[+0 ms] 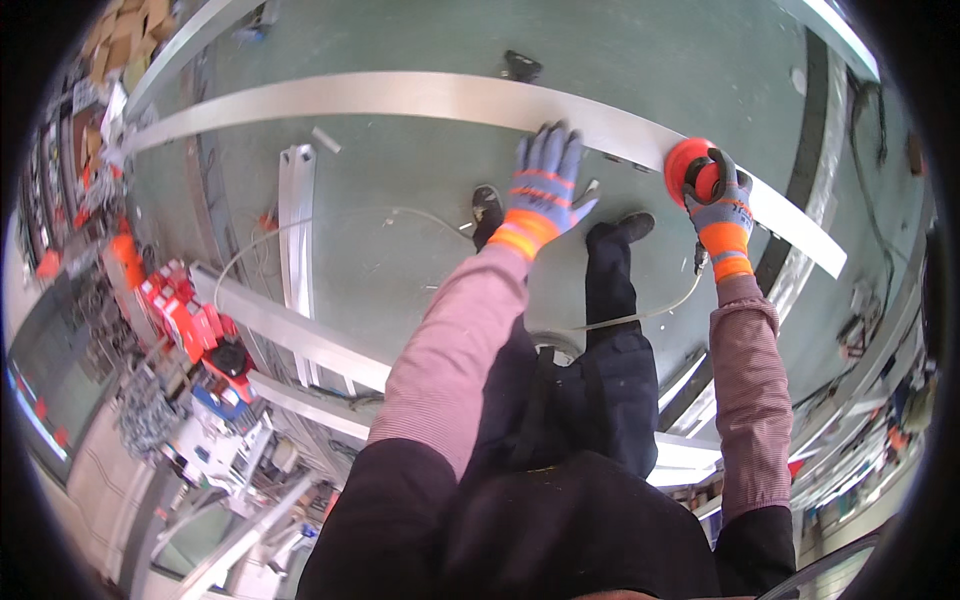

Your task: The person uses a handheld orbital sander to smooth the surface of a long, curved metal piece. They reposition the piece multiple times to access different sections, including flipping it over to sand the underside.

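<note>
A long flat silvery metal bar (400,94) runs across in front of me, bowed by the lens. On its right part sits a round red air sander (688,168), its disc over the bar's face. My right hand (720,195), in a grey and orange work glove, is wrapped round the sander's body. A pale air hose (655,312) leads from the sander down past my legs to the left. My left hand (545,185), gloved alike, lies with fingers stretched out at the bar's near edge, fingertips on the bar; it holds nothing.
A grooved metal profile (297,230) stands left of my legs. Further left, red cases (185,310) and a blue box (222,402) stand among clutter. A small black object (521,67) lies beyond the bar. A metal beam (815,170) runs under the bar's right end.
</note>
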The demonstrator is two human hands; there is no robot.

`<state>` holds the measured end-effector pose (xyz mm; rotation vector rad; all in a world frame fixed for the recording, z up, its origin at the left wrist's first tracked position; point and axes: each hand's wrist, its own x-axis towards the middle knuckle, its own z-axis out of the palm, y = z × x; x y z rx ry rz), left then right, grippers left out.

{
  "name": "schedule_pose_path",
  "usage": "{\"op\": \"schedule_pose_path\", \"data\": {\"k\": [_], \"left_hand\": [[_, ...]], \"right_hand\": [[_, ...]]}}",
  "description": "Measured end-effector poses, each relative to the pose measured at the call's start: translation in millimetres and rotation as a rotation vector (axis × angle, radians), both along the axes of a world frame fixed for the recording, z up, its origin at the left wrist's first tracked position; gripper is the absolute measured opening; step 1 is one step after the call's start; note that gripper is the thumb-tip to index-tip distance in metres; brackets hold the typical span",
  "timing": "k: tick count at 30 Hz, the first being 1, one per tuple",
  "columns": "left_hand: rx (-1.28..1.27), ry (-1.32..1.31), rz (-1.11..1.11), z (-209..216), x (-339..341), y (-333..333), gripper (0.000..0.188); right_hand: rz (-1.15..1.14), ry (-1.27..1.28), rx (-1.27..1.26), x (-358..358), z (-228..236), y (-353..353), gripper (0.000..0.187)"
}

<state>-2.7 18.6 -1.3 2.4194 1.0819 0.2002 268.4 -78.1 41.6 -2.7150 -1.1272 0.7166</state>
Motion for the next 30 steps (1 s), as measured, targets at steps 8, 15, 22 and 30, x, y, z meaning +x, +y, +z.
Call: {"op": "schedule_pose_path", "data": {"k": [8, 15, 22, 30], "left_hand": [[-0.594, 0.759, 0.424, -47, -353, -104, 0.082], [-0.926, 0.589, 0.841, -40, -420, -222, 0.084], [-1.1, 0.1, 0.895, -25, -370, -230, 0.077], [-0.941, -0.063, 1.186, -42, -431, -227, 0.075]], "right_hand": [[0.295, 0.045, -0.006, -137, 8, 106, 0.076], [0.514, -0.011, -0.025, -264, 21, 195, 0.075], [0.588, -0.04, -0.122, -387, 33, 286, 0.078], [0.725, -0.08, -0.088, -498, 27, 344, 0.076]]}}
